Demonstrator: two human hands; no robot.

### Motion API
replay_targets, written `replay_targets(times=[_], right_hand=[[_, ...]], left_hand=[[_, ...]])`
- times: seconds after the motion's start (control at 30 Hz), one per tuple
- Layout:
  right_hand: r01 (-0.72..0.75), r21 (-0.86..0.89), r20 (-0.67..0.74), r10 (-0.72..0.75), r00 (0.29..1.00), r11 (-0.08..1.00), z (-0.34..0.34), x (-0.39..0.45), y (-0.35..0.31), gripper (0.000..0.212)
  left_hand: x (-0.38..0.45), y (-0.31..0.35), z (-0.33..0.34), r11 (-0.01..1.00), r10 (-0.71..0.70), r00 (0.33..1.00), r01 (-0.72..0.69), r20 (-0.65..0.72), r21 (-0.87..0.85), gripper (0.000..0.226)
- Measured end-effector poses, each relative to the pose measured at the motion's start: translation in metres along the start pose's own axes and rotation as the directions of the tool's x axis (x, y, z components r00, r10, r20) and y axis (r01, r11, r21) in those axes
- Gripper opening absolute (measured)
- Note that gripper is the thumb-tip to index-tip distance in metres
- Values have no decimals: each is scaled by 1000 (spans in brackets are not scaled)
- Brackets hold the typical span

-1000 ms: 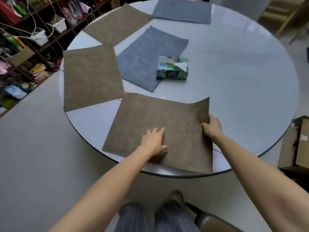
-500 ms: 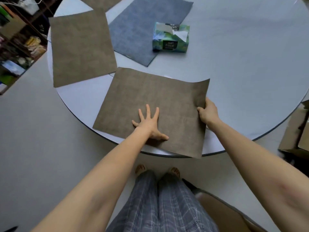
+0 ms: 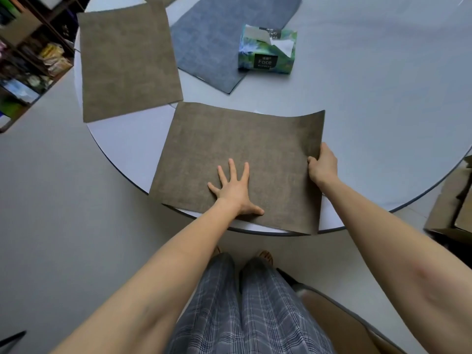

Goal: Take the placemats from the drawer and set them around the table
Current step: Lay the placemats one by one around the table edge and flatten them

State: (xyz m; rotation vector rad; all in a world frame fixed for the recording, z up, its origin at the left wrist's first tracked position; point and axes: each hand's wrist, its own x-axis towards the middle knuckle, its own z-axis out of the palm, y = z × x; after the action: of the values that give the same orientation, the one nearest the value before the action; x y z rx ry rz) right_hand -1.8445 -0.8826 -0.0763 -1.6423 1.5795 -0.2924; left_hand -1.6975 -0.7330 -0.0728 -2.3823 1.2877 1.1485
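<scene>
**Here, a brown placemat at the near edge of the round tabletop**

Here the near brown placemat (image 3: 245, 154) lies on the tabletop (image 3: 383, 123), its near edge hanging slightly over the rim. The left hand (image 3: 233, 190) presses flat on it, fingers spread and straight. The right hand (image 3: 322, 164) pinches its right edge, which curls upward. A second brown placemat (image 3: 127, 65) lies to the left, a grey placemat (image 3: 217, 44) beyond, with a tissue box (image 3: 267, 51) resting partly on the grey one.

Looks like a home dining/storage rm: round white table (image 3: 383, 123) w/ tissue box (image 3: 267, 51) near its middle, cluttered shelves (image 3: 28, 60) beyond table's left edge, cardboard boxes (image 3: 452, 200) on floor by its right edge.
</scene>
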Motion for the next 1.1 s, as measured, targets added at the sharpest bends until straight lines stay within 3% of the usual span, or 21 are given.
replay_targets(times=[0.23, 0.53, 0.67, 0.77, 0.87, 1.1], right_hand=[[-93, -83, -76, 87, 993, 992, -11, 13, 7, 31], [-65, -72, -63, 61, 996, 995, -1, 10, 6, 29], [-60, -60, -93, 54, 994, 996, 3, 3, 7, 39], [-76, -167, -167, 48, 985, 983, 1, -6, 16, 48], [-23, -220, -165, -14, 986, 975, -2, -15, 29, 41], [70, -142, -181, -95, 979, 987, -6, -6, 33, 41]], left_hand=[[2, 6, 2, 999, 49, 999, -49, -9, 12, 132], [-2, -6, 3, 999, 47, 999, -47, -10, -1, 134], [-3, -8, 4, 998, 55, 998, -55, -21, -7, 134], [-3, -8, 4, 998, 60, 998, -60, -22, -12, 134], [-3, -8, 4, 998, 64, 998, -64, -23, -15, 134], [3, -8, 3, 998, 63, 998, -64, -22, -17, 135]])
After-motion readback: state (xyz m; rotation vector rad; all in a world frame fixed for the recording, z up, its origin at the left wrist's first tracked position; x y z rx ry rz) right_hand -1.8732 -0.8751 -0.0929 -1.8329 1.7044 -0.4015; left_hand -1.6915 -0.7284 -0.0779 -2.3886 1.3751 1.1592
